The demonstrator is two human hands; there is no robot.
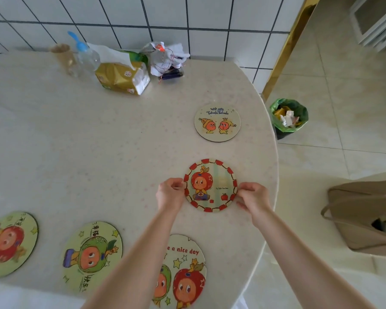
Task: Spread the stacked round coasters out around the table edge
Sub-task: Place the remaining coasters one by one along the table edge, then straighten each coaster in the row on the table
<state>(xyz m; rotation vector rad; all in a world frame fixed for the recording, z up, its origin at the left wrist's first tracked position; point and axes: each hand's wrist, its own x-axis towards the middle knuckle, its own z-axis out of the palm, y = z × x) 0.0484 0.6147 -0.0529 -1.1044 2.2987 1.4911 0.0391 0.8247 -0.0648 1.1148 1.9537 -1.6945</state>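
Observation:
A red-bordered round coaster [211,185] lies flat near the right edge of the pale round table [98,152]. My left hand [169,194] pinches its left rim and my right hand [253,197] pinches its right rim. Beyond it lies a yellow coaster with two figures [217,123]. Along the near edge sit a "nice day" coaster [185,270], partly under my left forearm, a green coaster [93,255] and a coaster at the far left [9,244]. No stack is in view.
At the table's back stand a tissue pack [123,78], a clear bottle with a blue cap [86,54], a brown cup [64,58] and a bundle of wrapped items [167,58]. On the floor to the right are a green-lined bin [289,117] and a beige bag [363,215].

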